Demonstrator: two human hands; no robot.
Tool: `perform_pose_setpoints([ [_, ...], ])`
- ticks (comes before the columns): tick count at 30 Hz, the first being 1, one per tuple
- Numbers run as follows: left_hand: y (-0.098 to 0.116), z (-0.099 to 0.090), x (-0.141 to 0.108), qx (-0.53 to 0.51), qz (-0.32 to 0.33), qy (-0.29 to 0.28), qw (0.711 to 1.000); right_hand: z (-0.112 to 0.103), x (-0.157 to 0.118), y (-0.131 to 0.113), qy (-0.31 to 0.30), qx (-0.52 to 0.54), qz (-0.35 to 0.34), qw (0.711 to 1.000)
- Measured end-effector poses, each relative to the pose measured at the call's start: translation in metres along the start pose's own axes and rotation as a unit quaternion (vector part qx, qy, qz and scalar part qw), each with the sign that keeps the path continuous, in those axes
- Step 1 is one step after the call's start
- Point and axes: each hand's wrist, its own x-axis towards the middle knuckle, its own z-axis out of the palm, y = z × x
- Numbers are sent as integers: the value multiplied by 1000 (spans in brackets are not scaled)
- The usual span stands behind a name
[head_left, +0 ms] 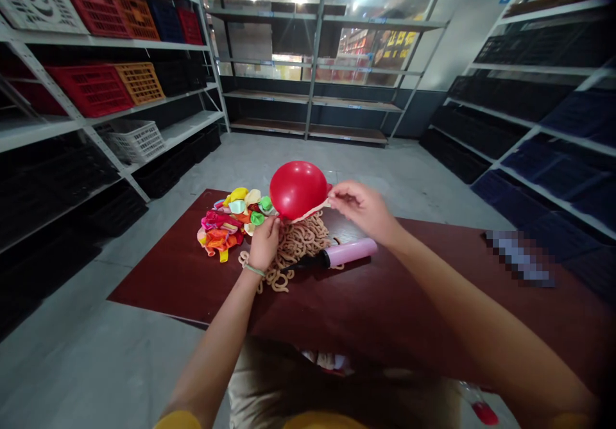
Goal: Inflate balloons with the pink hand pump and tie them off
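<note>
Two hands; left grip [264, 244], right grip [363, 211], both pinching one red balloon [297, 189]

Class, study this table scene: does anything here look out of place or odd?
Yes: the right end of the dark red table carries a pixelated patch, so whatever lies there is hidden. Also, a pale tan strip runs along the underside of the inflated red balloon, between the left hand and right hand.

Glossy red latex balloon [298, 190], smooth pink plastic pump [350, 253], polished dark wood tabletop [409, 307], matt grey concrete floor [96, 365].
</note>
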Motion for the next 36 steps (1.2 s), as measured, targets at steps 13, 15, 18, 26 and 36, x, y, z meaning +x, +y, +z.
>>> perform_pose_setpoints([
  [13, 49, 20, 2, 80, 103, -95, 987, -77, 49, -64, 80, 124, -46, 988],
  [15, 60, 29, -1, 89, 106, -112, 984, -75, 58, -61, 76, 123, -50, 988],
  [18, 72, 43, -6, 90, 113, -125, 982, -62, 64, -45, 51, 95, -36, 994],
  [26, 96, 54, -12, 181, 160, -30, 970, -21, 20, 3, -21, -109, 0, 994],
  [36, 113, 53, 10, 66, 169, -53, 982, -38, -8, -2, 19, -114, 5, 993],
])
